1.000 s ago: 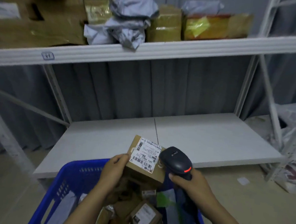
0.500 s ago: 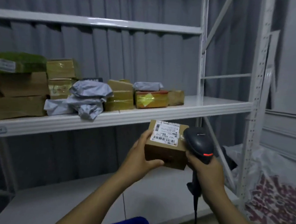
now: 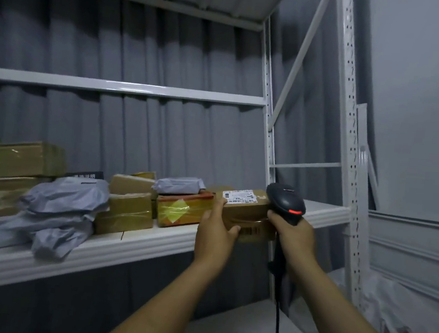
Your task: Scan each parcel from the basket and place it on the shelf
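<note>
Head view: the left hand [image 3: 214, 235] grasps a brown cardboard parcel [image 3: 245, 217] by its left end, thumb pressed on the near face and fingers wrapped up the side. The parcel sits level with the front edge of the shelf [image 3: 124, 248], just right of a box with yellow tape [image 3: 182, 211]. Whether its base rests on the board cannot be told, because the hand covers that corner. A white label lies on top, seen too edge-on to read, and the thumb partly covers a barcode on the near face. The right hand [image 3: 294, 238] is clenched round the handle of a black scanner [image 3: 285, 206] with a red light showing. The scanner's head hides the parcel's right end, and its cable runs off the bottom edge. Grey mailer bags [image 3: 58, 210] slump further left, and the stacked boxes [image 3: 23, 159] behind them are cut off by the frame. A printed sack [image 3: 411, 332] at lower right is blurred and cropped
</note>
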`<state>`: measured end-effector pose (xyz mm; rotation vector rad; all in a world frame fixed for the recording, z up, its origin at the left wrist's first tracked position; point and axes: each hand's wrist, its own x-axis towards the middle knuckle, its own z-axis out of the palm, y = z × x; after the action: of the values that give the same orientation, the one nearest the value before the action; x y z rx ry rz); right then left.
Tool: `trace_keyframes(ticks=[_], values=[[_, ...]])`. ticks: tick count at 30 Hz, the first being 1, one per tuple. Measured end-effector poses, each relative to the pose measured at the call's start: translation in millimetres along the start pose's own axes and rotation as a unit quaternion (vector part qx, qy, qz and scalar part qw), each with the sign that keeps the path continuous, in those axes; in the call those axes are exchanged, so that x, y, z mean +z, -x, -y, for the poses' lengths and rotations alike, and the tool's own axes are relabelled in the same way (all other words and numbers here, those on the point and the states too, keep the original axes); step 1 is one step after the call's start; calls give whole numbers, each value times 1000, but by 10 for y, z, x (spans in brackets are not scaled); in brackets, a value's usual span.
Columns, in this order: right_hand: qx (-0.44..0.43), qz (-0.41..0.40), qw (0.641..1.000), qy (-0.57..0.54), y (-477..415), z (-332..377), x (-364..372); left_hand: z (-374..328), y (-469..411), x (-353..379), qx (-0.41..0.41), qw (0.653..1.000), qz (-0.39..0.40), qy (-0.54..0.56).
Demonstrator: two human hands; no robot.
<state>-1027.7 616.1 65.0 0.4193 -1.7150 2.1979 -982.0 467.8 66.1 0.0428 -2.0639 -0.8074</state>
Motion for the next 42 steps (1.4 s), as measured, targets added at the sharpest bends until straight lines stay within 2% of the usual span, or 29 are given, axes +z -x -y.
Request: trace_keyframes(ticks=[4,9,11,14,16,19,21,24,28,31,34,36,38,42], values=[[18,39,999,-13,-283,-142,42,157,-292,188,1,1000,8,-30],[33,45,996,-70,-414,-289,-2,364,-591,173,34,994,75,-65],[34,46,992,-113,-397,-324,-17,404,-644,126,71,985,61,-142],[37,63,987,-145,-351,-325,-1,328,-611,86,131,975,-1,-178],[52,67,984,-155,-346,-318,13,283,-552,112,160,970,25,-183],[81,84,976,-182,-349,-287,-3,245,-517,180,130,967,89,-199],[91,101,970,-201,-337,-271,-44,208,-543,225,113,962,99,-226],[83,77,975,-193,-307,-267,-133,129,-624,239,113,967,98,-208],[67,52,985,-150,-267,-271,-316,105,-746,172,120,964,136,-192],[68,58,989,-117,-241,-302,-412,133,-775,163,148,927,109,-327],[73,53,992,-92,-228,-333,-425,129,-744,207,268,853,90,-438],[73,52,993,-76,-219,-352,-402,135,-715,252,324,808,115,-479],[74,58,994,-57,-208,-368,-366,170,-713,299,305,794,138,-507],[70,63,995,-24,-200,-430,-289,314,-782,395,195,808,163,-531]])
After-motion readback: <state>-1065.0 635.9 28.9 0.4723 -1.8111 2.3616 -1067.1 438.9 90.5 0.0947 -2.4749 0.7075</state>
